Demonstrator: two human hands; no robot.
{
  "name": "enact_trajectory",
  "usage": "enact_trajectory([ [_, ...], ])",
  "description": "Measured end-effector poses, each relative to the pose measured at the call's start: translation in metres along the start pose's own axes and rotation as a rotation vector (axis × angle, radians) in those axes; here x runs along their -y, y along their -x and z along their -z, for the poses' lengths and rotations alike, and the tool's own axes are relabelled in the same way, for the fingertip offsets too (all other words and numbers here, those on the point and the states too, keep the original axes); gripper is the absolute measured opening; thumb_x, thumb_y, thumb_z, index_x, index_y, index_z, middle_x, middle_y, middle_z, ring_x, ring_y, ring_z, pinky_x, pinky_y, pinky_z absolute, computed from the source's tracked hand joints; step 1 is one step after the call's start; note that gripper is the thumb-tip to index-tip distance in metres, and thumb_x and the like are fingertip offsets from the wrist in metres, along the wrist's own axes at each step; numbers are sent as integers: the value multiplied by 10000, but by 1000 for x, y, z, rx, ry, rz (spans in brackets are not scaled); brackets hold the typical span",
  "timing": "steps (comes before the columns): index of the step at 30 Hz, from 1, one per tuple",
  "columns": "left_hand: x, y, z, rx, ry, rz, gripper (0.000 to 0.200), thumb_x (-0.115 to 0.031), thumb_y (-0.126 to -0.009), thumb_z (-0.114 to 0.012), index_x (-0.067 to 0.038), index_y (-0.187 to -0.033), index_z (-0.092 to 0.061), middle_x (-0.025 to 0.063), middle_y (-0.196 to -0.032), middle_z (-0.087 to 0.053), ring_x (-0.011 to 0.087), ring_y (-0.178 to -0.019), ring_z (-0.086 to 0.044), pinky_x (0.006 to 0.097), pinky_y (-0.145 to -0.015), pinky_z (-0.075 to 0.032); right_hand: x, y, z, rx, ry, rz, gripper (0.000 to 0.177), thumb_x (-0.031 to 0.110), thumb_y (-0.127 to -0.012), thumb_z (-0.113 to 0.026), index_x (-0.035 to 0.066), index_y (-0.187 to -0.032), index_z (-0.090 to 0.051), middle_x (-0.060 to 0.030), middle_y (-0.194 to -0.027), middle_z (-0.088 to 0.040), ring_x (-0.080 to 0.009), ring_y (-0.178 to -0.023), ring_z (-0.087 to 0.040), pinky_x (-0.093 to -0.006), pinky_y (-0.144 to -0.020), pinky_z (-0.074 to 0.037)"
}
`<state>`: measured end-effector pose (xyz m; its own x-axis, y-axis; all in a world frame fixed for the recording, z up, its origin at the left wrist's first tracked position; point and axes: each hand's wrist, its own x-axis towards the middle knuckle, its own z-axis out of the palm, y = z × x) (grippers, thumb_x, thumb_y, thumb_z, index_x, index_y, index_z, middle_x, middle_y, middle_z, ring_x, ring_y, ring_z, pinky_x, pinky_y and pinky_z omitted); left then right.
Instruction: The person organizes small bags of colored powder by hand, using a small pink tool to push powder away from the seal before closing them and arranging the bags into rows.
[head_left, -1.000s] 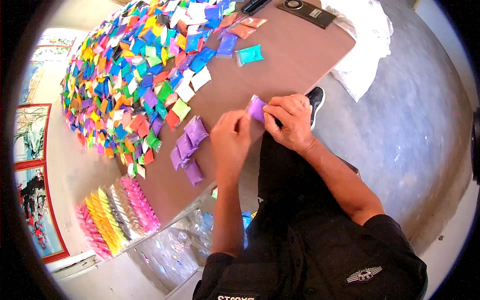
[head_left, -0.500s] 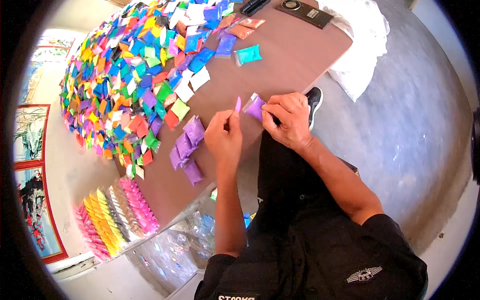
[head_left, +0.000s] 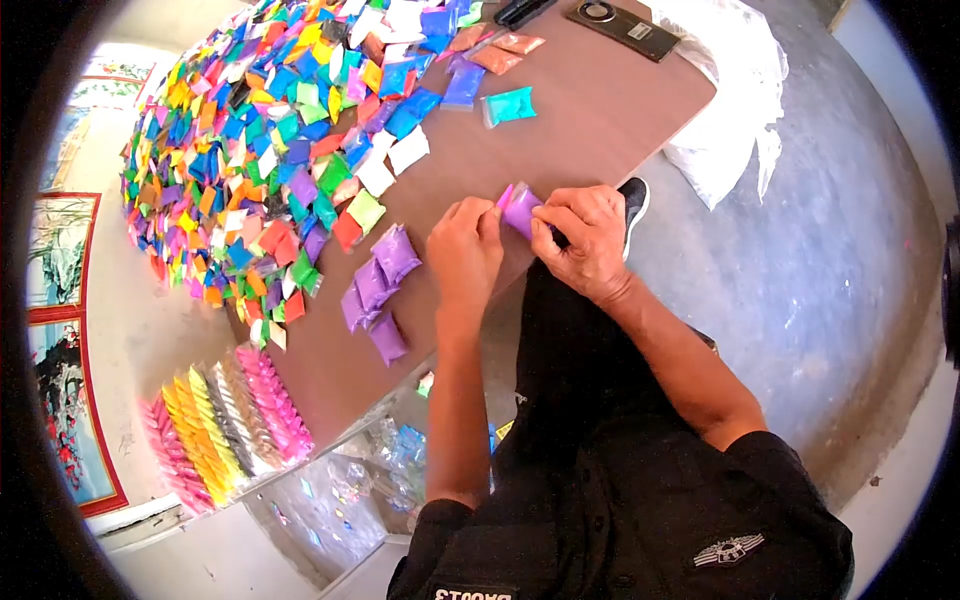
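Observation:
My right hand (head_left: 580,235) pinches a small clear packet of purple clay-like filling (head_left: 521,211) at its near end, just over the table edge. In my left hand (head_left: 467,243), thumb and finger are closed on a slim pink pointed piece (head_left: 505,197), whose tip lies against the packet's left side. Left of that hand, several similar purple packets (head_left: 372,286) lie in a small overlapping group on the brown table (head_left: 440,150).
A large heap of coloured packets (head_left: 260,170) covers the table's far left. Rows of bagged packets (head_left: 225,425) line the near left edge. A teal packet (head_left: 510,105), a phone (head_left: 622,27) and a black object (head_left: 522,12) lie beyond. A white bag (head_left: 725,100) hangs at the right.
My left hand has moved right and up, bringing the pink piece from apart to against the purple packet. My right hand still pinches the packet, now turned a little more upright.

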<state>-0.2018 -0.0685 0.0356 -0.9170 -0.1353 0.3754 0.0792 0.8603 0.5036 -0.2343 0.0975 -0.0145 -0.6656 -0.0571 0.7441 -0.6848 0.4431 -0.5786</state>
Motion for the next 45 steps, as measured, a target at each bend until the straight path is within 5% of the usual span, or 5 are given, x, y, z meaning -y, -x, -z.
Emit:
enact_trajectory([
  [5,-21,8,9,-23,75,108,74,-70,-902,-665,-3,-923,-687,162,-812,-660,309,-724,-644,372,-670,-499,-5,4,-1,14,-11,6,155,118,-709,-796,136,-842,-719,7,-902,-672,-189,-859,-640,-369,-821,-427],
  [7,-29,12,10,35,80,26,100,-124,-936,-639,-38,-890,-659,152,-857,-666,367,-771,-643,446,-679,-506,-5,3,-2,11,-15,11,164,115,-708,-795,137,-851,-718,5,-906,-669,-189,-866,-635,-374,-826,-426],
  [20,-5,-29,-9,152,-133,-74,109,-130,-901,-656,-34,-848,-650,150,-810,-655,381,-777,-646,470,-681,-492,-5,3,-2,-2,-15,17,201,70,-695,-794,120,-875,-720,-7,-919,-671,-211,-854,-637,-374,-813,-430],
  [32,-16,38,9,-75,269,306,131,-117,-954,-674,10,-955,-708,28,-769,-648,68,-699,-555,250,-655,-472,7,-16,12,201,35,-84,180,129,-782,-780,105,-959,-757,-40,-938,-680,-243,-848,-651,-375,-794,-471],
  [45,-13,18,-8,-77,107,92,53,-73,-913,-664,-20,-913,-664,157,-817,-664,320,-709,-647,392,-643,-501,-15,-19,0,194,-128,65,161,102,-777,-765,69,-934,-751,-80,-999,-720,-283,-893,-682,-387,-788,-558],
])
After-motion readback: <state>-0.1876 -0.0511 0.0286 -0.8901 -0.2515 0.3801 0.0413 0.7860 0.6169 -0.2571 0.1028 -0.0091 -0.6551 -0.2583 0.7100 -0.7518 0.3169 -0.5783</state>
